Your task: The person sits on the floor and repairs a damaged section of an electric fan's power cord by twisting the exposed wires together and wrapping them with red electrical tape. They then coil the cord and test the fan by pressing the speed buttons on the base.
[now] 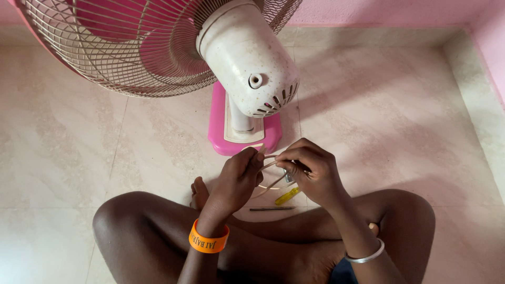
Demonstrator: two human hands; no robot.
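A thin, pale cream fan cord [273,164] runs between both hands. The left hand [238,179] and right hand [310,171] each have their grip pinched closed on it, above a yellow-handled screwdriver [287,196] lying on the floor.

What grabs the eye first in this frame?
The pink table fan, tipped toward the camera at top centre, its white motor housing foremost. Just below, the left hand and right hand pinch a thin pale cord. A yellow tool lies on the floor under them.
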